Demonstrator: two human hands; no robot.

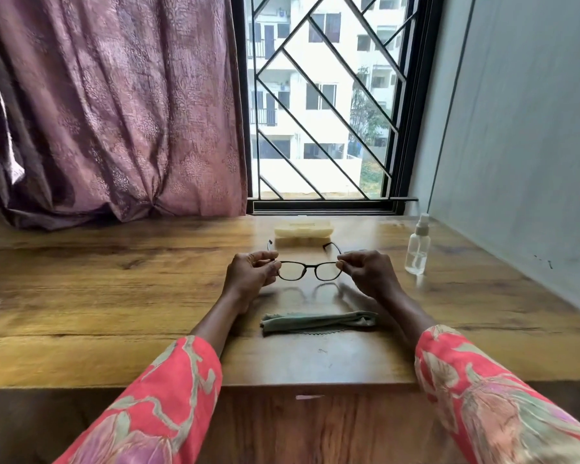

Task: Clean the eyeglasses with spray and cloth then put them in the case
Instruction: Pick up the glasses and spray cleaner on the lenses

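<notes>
Dark-framed eyeglasses (310, 270) hang just above the wooden table (114, 296), temples unfolded and pointing away from me. My left hand (252, 272) pinches the frame's left corner and my right hand (365, 271) pinches the right corner. A crumpled green cloth (315, 322) lies on the table below the glasses, near me. Behind them, by the window, rests a pale yellow case (303, 229), which looks closed. A clear spray bottle (417, 247) with a white nozzle stands upright to the right, apart from my right hand.
A purple curtain (108, 112) hangs down to the table's back left. A barred window (322, 102) fills the back middle. A grey wall (516, 145) borders the table on the right. The table's front edge (315, 385) runs between my sleeves.
</notes>
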